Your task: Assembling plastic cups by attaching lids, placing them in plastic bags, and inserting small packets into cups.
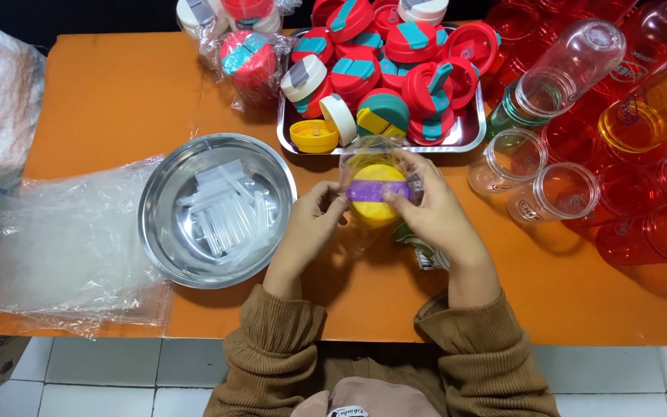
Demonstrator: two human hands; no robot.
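A: Hands first?

B: Left hand point(312, 220) and right hand point(434, 212) are both pinching one yellow lid point(376, 193) with a purple flap at centre frame, fingers curled on its edges, through thin clear wrap. Both forearms are coming up from the bottom edge in brown sleeves, wrists angling inward.

A: Around them?

B: One steel bowl point(165, 232) is sitting just left of the left hand, holding a pile of clear straws point(221, 205), too tangled to count. One steel tray point(468, 135) is lying just above the hands, heaped with red-and-teal lids point(384, 73). Clear and red bottles point(573, 193) are crowding the right side. Plastic bags point(63, 247) are lying far left on the orange table point(117, 100).
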